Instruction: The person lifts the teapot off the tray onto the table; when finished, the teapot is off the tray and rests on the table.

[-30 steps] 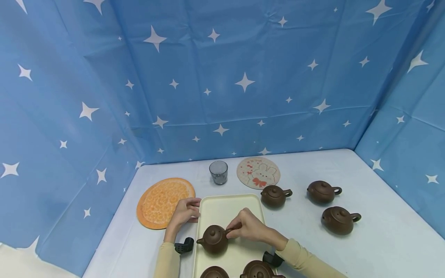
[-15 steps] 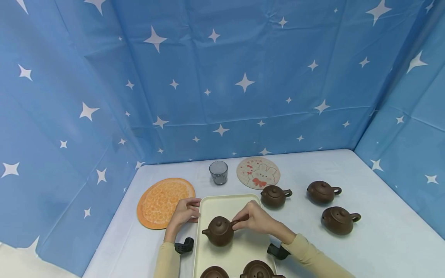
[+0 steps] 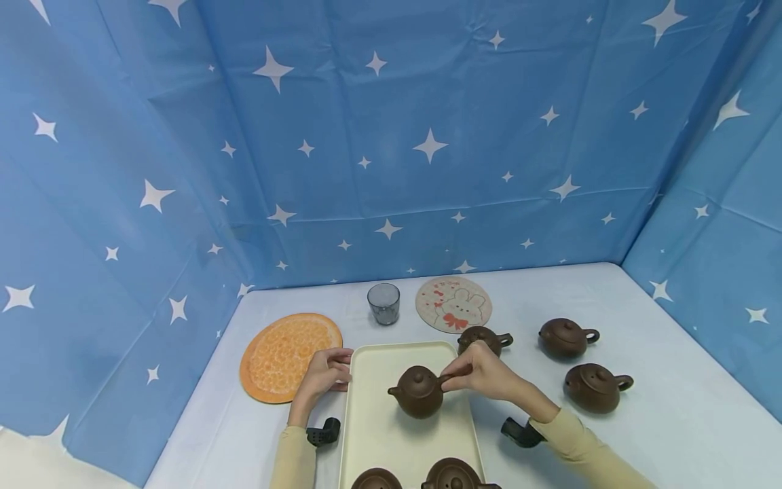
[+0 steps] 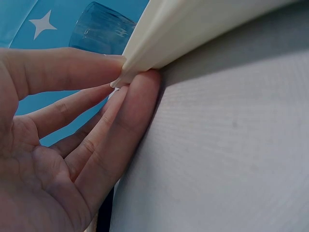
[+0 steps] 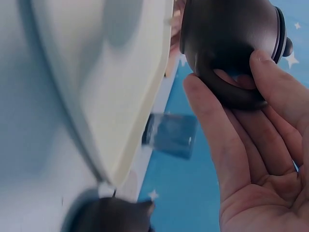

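right hand (image 3: pixel 482 372) pinched the handle of a brown teapot (image 3: pixel 419 392), fingers (image 5: pixel 219 140) curled round it, pot held above the cream tray (image 3: pixel 379 435), just left of those fingers. left hand (image 3: pixel 326 373) gripped the tray's far left rim, fingers (image 4: pixel 120 113) clenched on its edge.

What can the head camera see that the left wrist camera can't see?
Only the head view shows the right hand pinching the handle of a brown teapot held above the tray, three more teapots on the table to the right, two at the tray's near end, the orange mat and the bunny mat.

Only the left wrist view shows, close up, the fingertips pinching the tray's rim from above and below.

Both show the left hand, the cream tray, the grey glass and the starry blue backdrop.
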`<act>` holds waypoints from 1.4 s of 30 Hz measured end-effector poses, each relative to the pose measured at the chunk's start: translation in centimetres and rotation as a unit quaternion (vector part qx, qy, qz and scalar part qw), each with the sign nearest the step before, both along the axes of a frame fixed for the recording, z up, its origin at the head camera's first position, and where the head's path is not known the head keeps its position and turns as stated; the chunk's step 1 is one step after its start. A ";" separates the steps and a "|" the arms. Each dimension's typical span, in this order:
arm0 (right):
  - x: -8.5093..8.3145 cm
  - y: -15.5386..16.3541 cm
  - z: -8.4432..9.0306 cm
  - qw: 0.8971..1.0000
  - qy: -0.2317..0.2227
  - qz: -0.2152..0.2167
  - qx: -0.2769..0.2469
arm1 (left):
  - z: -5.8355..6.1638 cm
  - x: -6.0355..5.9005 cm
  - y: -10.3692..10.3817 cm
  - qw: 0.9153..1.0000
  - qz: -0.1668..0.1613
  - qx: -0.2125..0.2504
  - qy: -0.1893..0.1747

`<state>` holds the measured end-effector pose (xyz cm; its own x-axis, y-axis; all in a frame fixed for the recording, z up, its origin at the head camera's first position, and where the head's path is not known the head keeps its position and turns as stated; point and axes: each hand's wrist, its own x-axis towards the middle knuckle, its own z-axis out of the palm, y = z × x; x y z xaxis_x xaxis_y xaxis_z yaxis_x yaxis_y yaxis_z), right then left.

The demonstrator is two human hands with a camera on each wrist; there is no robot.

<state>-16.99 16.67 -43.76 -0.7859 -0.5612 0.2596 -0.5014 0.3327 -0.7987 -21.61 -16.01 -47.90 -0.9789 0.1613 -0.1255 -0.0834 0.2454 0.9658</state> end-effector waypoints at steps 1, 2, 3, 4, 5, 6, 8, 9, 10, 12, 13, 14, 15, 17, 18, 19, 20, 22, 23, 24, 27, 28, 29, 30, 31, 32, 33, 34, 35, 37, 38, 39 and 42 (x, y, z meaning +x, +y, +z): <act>0.0 0.4 0.1 1.000 0.002 -0.002 0.000 | 0.4 0.2 0.0 1.000 -0.002 0.001 -0.002; 0.1 0.8 0.1 1.000 0.002 -0.005 0.000 | 0.8 0.4 0.1 1.000 -0.003 0.002 -0.003; 0.2 1.3 0.2 1.000 0.004 -0.007 0.000 | 1.3 0.7 0.2 1.000 -0.003 0.003 -0.005; 0.2 1.7 0.3 1.000 0.005 -0.009 0.001 | 1.6 0.9 0.2 1.000 -0.002 0.003 -0.005; 0.3 2.2 0.3 1.000 0.007 -0.010 0.002 | 1.8 1.0 0.2 1.000 -0.001 0.003 -0.004; 0.4 2.6 0.4 1.000 0.008 -0.012 0.002 | 1.9 1.2 0.2 1.000 0.000 0.004 -0.003; 0.5 3.5 0.4 1.000 0.012 -0.015 0.002 | 2.1 1.3 0.2 1.000 0.001 0.003 -0.001; 0.5 4.0 0.3 1.000 0.014 -0.016 0.000 | 2.0 1.3 0.2 1.000 0.002 0.004 -0.001; 0.5 4.5 0.2 1.000 0.017 -0.016 -0.001 | 2.0 1.3 0.2 1.000 0.002 0.004 -0.001; 0.6 5.5 0.1 0.999 0.027 -0.017 -0.005 | 2.0 1.2 0.2 1.000 -0.001 0.005 -0.003; 0.6 6.0 0.0 0.999 0.034 -0.016 -0.008 | 2.0 1.2 0.2 1.000 -0.002 0.005 -0.005; 0.6 6.5 -0.1 0.999 0.037 -0.016 -0.010 | 2.0 1.2 0.2 1.000 -0.002 0.007 -0.007; 0.6 7.0 -0.2 0.999 0.042 -0.017 -0.009 | 2.0 1.1 0.2 1.000 -0.003 0.007 -0.007; 0.7 7.9 -0.3 0.999 0.047 -0.026 -0.005 | 2.1 1.1 0.2 1.000 -0.004 0.007 -0.008; 0.7 8.3 -0.4 0.998 0.048 -0.032 -0.003 | 2.1 1.2 0.2 1.000 -0.004 0.007 -0.008; 0.8 8.7 -0.4 0.998 0.048 -0.040 0.001 | 2.1 1.2 0.2 1.000 -0.004 0.007 -0.008; 0.8 9.1 -0.5 0.998 0.045 -0.048 0.006 | 2.1 1.2 0.2 1.000 -0.005 0.008 -0.008; 0.9 9.7 -0.7 0.997 0.042 -0.066 0.017 | 2.1 1.2 0.2 1.000 -0.006 0.009 -0.008; 1.0 10.0 -0.8 0.996 0.039 -0.072 0.020 | 2.1 1.2 0.1 1.000 -0.007 0.010 -0.008; 1.0 10.3 -0.9 0.996 0.036 -0.076 0.023 | 2.0 1.2 0.1 1.000 -0.008 0.010 -0.008; 1.1 10.9 -1.1 0.996 0.027 -0.083 0.035 | 2.0 1.1 0.1 1.000 -0.008 0.011 -0.008; 1.1 11.1 -1.2 0.996 0.024 -0.083 0.037 | 1.9 1.1 0.1 1.000 -0.008 0.011 -0.007; 1.2 11.3 -1.3 0.996 0.022 -0.082 0.038 | 1.9 1.1 0.1 1.000 -0.008 0.010 -0.007; 1.2 11.4 -1.4 0.996 0.019 -0.081 0.040 | 2.0 1.1 0.1 1.000 -0.008 0.011 -0.006; 1.2 11.5 -1.5 0.996 0.016 -0.078 0.040 | 2.0 1.2 0.1 1.000 -0.007 0.011 -0.006; 1.2 11.6 -1.5 0.996 0.011 -0.077 0.039 | 2.0 1.2 0.1 1.000 -0.007 0.011 -0.005; 1.2 11.6 -1.6 0.997 0.006 -0.074 0.036 | 2.1 1.2 0.1 1.000 -0.007 0.010 -0.004; 1.2 11.7 -1.7 0.997 -0.001 -0.071 0.034 | 2.1 1.3 0.1 1.000 -0.007 0.009 -0.003; 1.2 11.7 -1.7 0.997 -0.008 -0.068 0.032 | 2.1 1.3 0.1 1.000 -0.007 0.008 -0.001; 1.3 11.7 -1.9 0.997 -0.018 -0.065 0.029 | 2.1 1.3 0.1 1.000 -0.007 0.004 0.000; 1.3 11.7 -1.9 0.997 -0.023 -0.064 0.029 | 2.0 1.2 0.1 1.000 -0.007 0.003 0.001; 1.3 11.7 -2.0 0.997 -0.026 -0.063 0.028 | 1.8 1.1 0.1 1.000 -0.006 0.002 0.001; 1.3 11.8 -2.2 0.997 -0.023 -0.064 0.032 | 0.8 0.6 0.0 1.000 -0.002 -0.002 0.003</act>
<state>-15.70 28.43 -45.94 -0.8628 -0.4691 0.1883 -0.4145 0.4434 -0.7947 -20.97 -15.97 -47.12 -0.9791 0.1646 -0.1197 -0.0762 0.2487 0.9656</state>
